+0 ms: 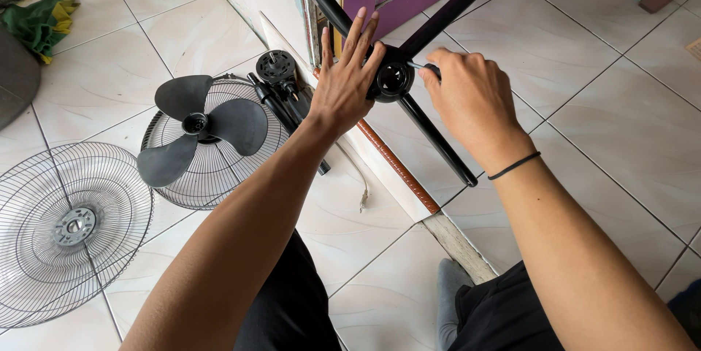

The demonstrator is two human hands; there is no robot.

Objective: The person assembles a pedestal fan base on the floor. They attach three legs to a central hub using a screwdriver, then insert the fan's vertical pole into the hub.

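Hub (394, 78) of black cross base: left hand (343, 81) flat against it, fingers spread; right hand (467, 95) pinched on a small part beside it.

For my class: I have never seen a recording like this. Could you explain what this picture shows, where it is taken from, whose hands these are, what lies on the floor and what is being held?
The one picture comes from a camera worn on a person's head, looking down at their own bare hands; there is no machine. The left hand rests flat, fingers spread, on a black cross-shaped stand base of round tubes. The right hand pinches a small part at the base's round hub; what it is cannot be told. On the white tiled floor lie a round wire fan guard, a second guard carrying a black three-bladed fan propeller, and a black fan motor housing.
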